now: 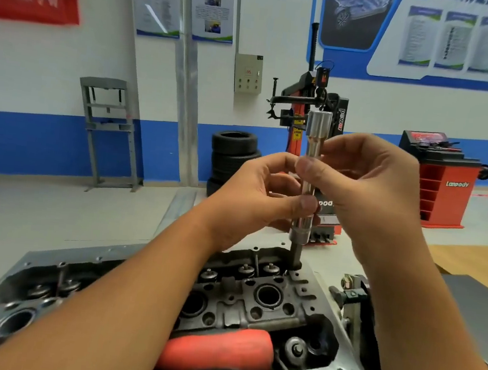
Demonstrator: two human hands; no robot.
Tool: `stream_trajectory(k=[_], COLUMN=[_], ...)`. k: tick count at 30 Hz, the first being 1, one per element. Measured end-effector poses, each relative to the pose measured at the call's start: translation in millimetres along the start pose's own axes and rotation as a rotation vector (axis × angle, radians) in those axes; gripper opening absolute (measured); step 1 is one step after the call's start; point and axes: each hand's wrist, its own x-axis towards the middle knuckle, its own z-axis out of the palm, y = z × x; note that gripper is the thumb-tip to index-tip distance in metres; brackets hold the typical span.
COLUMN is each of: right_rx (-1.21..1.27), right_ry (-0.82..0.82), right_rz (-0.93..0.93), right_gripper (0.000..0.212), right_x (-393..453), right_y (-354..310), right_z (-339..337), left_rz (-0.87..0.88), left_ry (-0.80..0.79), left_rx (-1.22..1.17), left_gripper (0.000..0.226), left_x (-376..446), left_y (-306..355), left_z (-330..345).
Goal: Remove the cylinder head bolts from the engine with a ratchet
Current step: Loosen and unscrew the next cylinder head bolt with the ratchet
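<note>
Upright over the far right corner of the cylinder head [269, 305]: chrome extension bar [309, 173], wide socket end on top, dark bit at the bottom seated on a cylinder head bolt [295, 265]. Left hand [253, 198] curled round the lower shaft, thumb pressed against the chrome; right hand [369, 186] pinching the shaft higher up between thumb and fingertips. Both forearms crossing low over the engine.

Head edges: far rim just behind the bolt, right rim close beside the hands, a bolted bracket [352, 292] just past it. Open floor beyond the far rim; bench surface to the right, partly under a dark sheet [476, 314].

In the head's recesses: 2 round bores side by side near the middle, 1 more at the near left, valve springs with caps along the far row. Red handle [216, 353] lying in the near trough, touching its walls; possibly the ratchet's grip, rest of it hidden under the left forearm.

Well behind: stacked tyres [233, 156], tyre changer [313, 113], red wheel balancer [442, 181], grey press frame [107, 128], all against the blue-banded wall.
</note>
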Motion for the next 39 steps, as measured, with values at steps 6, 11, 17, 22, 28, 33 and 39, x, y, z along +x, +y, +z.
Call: stream_trajectory(k=[6, 11, 17, 22, 28, 33, 39], right_rx=[0.06, 0.146, 0.135, 0.179, 0.291, 0.365, 0.242], right_ry=[-0.13, -0.173, -0.092, -0.085, -0.176, -0.097, -0.061], right_rz=[-0.034, 0.028, -0.006, 0.032, 0.106, 0.08, 0.006], right_gripper=[0.031, 0.019, 0.022, 0.011, 0.021, 0.032, 0.02], right_x=[5, 6, -1, -3, 2, 3, 2], right_y=[4, 6, 5, 13, 18, 20, 15], right_z=[-13, -17, -3, 11, 7, 11, 15], left_rz=[0.044, 0.094, 0.104, 0.06, 0.06, 0.063, 0.072], left_ry=[-0.031, 0.029, 0.063, 0.007, 0.066, 0.105, 0.101], left_rx=[-0.124, 0.005, 0.023, -0.063, -0.041, -0.009, 0.002], left_gripper=[0.031, 0.023, 0.031, 0.024, 0.021, 0.025, 0.03], left_x=[1, 5, 4, 3, 3, 4, 5], left_y=[-3, -2, 0, -2, -1, 1, -1], left_z=[3, 7, 6, 3, 2, 0, -1])
